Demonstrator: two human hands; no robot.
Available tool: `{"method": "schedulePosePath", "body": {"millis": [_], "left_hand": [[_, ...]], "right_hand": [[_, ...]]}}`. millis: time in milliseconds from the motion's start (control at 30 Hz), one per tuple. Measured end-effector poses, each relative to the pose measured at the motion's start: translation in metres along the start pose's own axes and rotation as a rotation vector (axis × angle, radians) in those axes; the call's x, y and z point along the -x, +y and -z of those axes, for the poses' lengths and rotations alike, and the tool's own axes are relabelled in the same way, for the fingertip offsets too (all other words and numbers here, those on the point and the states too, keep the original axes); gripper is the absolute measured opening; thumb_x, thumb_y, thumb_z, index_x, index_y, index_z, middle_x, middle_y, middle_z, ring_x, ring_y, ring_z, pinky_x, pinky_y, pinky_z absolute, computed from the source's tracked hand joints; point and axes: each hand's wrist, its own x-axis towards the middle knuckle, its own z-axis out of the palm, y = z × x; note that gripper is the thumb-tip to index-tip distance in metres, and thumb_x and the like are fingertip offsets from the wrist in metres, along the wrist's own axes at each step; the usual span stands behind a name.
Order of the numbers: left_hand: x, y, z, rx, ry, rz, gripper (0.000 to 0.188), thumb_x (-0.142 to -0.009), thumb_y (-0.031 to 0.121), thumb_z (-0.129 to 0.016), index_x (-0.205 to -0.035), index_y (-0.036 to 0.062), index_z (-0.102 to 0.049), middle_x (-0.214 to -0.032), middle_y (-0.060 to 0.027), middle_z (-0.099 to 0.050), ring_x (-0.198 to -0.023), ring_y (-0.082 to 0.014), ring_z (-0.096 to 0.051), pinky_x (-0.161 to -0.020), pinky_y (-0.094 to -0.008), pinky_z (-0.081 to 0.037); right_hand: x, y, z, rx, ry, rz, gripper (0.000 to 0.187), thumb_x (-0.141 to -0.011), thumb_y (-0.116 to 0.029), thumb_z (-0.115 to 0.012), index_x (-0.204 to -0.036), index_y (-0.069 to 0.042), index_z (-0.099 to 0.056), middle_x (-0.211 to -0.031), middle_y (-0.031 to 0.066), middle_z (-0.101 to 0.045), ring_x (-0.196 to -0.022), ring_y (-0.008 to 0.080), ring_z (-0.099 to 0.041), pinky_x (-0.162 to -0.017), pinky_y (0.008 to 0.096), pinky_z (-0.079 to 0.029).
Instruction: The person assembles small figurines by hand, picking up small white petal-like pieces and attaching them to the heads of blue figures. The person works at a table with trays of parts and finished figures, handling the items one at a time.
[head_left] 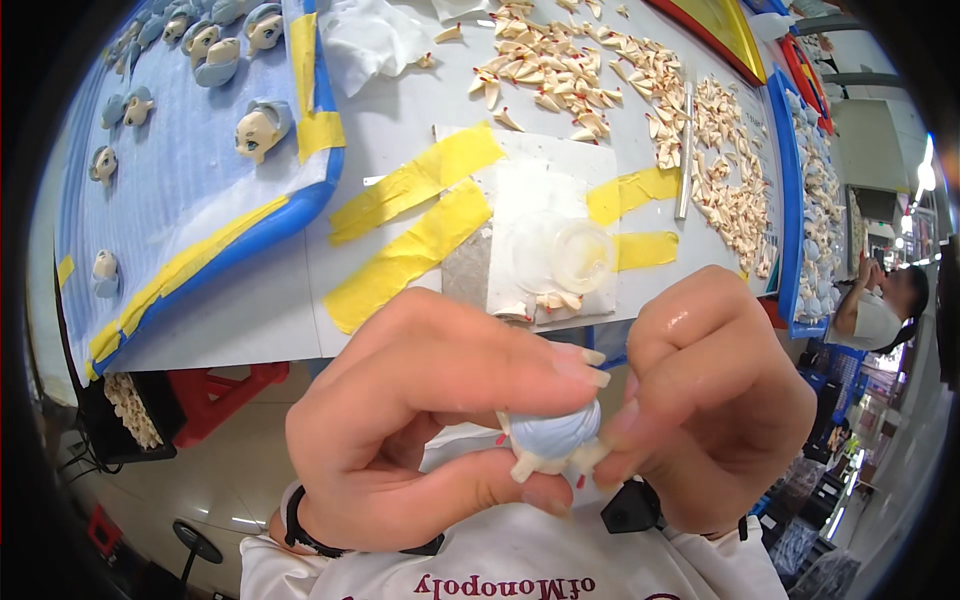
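Observation:
A small doll head [555,432] with pale blue moulded hair is pinched between the thumb and fingers of my left hand [400,420], in front of my chest. Cream pointed bits with red tips stick out at its sides. My right hand [705,400] has its thumb and fingers pressed together on one such cream pointed piece [588,458] at the head's right side. My fingertips partly cover that piece. The doll's face is turned out of sight.
A blue-rimmed tray [328,190] at the left bears several doll heads. Red-tipped cream pieces [545,65] lie scattered on the table, beside a metal ruler [685,150]. A clear round cup [583,255] stands near the front edge. Another tray [790,200] and a person [880,310] are at the right.

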Motion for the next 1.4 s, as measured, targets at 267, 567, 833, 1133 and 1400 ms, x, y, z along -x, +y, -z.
{"method": "schedulePosePath", "body": {"millis": [267, 567, 833, 1133, 1400], "left_hand": [[-0.005, 0.015, -0.002, -0.396, -0.125, -0.169, 0.029, -0.069, -0.001, -0.070, -0.095, -0.0052, -0.058, -0.093, -0.0221, -0.055, -0.075, -0.0189, -0.059, -0.068, -0.0240, -0.048], [-0.003, 0.017, -0.015, -0.496, -0.066, -0.183, 0.030, -0.066, -0.010, -0.064, -0.095, -0.0033, -0.059, -0.090, -0.0204, -0.058, -0.073, -0.0193, -0.059, -0.065, -0.0234, -0.048], [-0.002, 0.014, -0.009, -0.452, -0.083, -0.119, 0.029, -0.066, -0.001, -0.069, -0.093, -0.0047, -0.060, -0.091, -0.0196, -0.060, -0.076, -0.0170, -0.055, -0.067, -0.0220, -0.044], [-0.001, 0.009, -0.008, -0.416, -0.087, -0.102, 0.033, -0.068, 0.012, -0.072, -0.095, -0.0047, -0.061, -0.091, -0.0179, -0.062, -0.074, -0.0158, -0.053, -0.067, -0.0222, -0.041], [0.003, 0.004, -0.012, -0.202, 0.008, 0.022, 0.038, -0.072, 0.022, -0.073, -0.094, -0.0056, -0.060, -0.086, -0.0150, -0.059, -0.071, -0.0131, -0.052, -0.064, -0.0203, -0.038]], "right_hand": [[-0.009, -0.013, 0.016, 0.550, -0.148, 0.380, 0.027, -0.053, 0.007, -0.066, -0.073, -0.009, -0.056, -0.068, 0.0033, -0.049, -0.058, 0.0148, -0.041, -0.052, 0.0254, -0.031], [-0.006, -0.024, 0.010, 0.680, -0.114, 0.277, 0.029, -0.050, 0.006, -0.067, -0.072, -0.009, -0.056, -0.067, 0.0038, -0.050, -0.054, 0.0151, -0.041, -0.049, 0.0271, -0.032], [0.001, 0.006, 0.015, 0.320, -0.017, 0.269, 0.021, -0.062, -0.003, -0.074, -0.073, -0.010, -0.057, -0.067, 0.0026, -0.051, -0.057, 0.0138, -0.046, -0.053, 0.0249, -0.035], [0.000, 0.006, 0.019, 0.279, -0.055, 0.245, 0.020, -0.063, -0.004, -0.074, -0.075, -0.008, -0.059, -0.069, 0.0031, -0.054, -0.061, 0.0141, -0.049, -0.056, 0.0239, -0.038], [0.003, 0.008, 0.026, 0.001, -0.084, 0.070, 0.018, -0.067, -0.004, -0.073, -0.078, -0.003, -0.059, -0.075, 0.0084, -0.055, -0.063, 0.0149, -0.051, -0.058, 0.0230, -0.040]]}}
